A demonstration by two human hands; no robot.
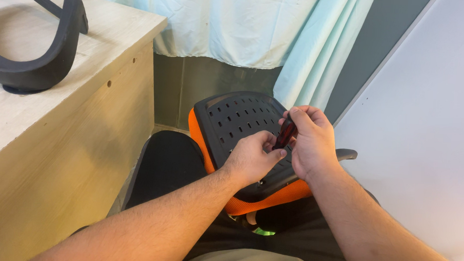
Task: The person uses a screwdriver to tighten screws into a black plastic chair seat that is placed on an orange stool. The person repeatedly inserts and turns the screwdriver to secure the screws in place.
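Both bare forearms reach up from the near edge toward the middle of the view. Right hand [311, 145] is clenched around a dark red screwdriver handle [285, 133], held upright with its tip pointing down at a black perforated plastic chair panel [232, 122]; the tip itself is hidden. Left hand [251, 159] rests on that panel just beside the handle, fingers curled with the thumb touching the handle's lower end; whether it grips anything cannot be told. An orange mesh cushion [270, 200] lies under the panel, resting over the person's lap. At left stands a pale wooden bench [57, 137] carrying a curved black chair armrest [40, 57]. Light green curtains [237, 25] hang at the far side.
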